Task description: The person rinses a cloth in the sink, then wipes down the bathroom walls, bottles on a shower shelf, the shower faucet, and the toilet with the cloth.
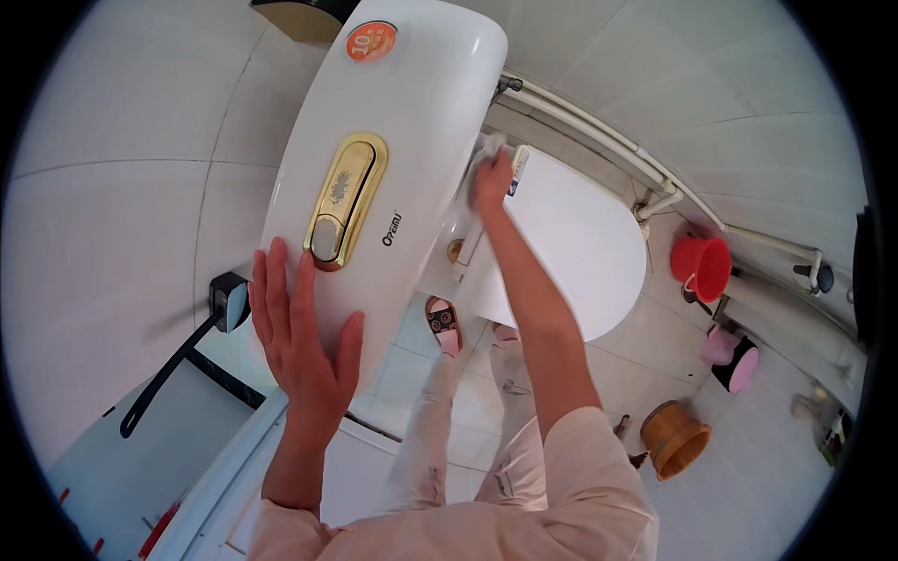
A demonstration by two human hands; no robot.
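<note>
My left hand (309, 346) lies with its fingers spread on the near end of the white toilet tank (426, 112), by the gold flush button (346, 201). My right hand (491, 180) is closed on a crumpled whitish cloth (490, 143), partly hidden and blurred, so its exact kind is hard to make out. It is pressed into the gap between the tank and the back of the shut toilet lid (575, 238), near the hinge. On the tank's far end is a round orange sticker (371, 41).
White pipes (608, 136) run along the wall on the right. A red bucket (700, 266), a pink and black container (730, 358) and a wooden bucket (673, 439) stand on the floor at right. A black-handled brush (173, 374) is mounted on the left wall.
</note>
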